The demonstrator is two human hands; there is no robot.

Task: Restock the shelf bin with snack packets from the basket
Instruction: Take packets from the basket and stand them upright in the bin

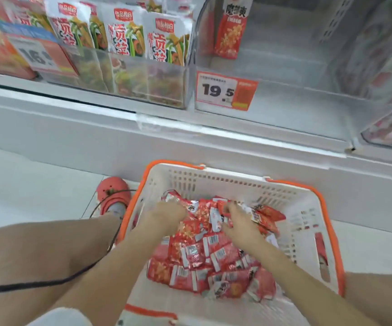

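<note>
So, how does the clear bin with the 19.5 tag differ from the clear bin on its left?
The 19.5 bin is nearly empty, with one red packet upright at its back left; the left bin is full. The left bin's packets are white with green pictures and stand in rows. Both bins are clear plastic on one shelf.

Glossy foil snack packets fill a matt plastic basket.

Both hands, the left hand and the right hand, are motion-blurred with fingertips buried among the red packets, so their grip cannot be told, while the basket is cut off by the bottom edge.
</note>
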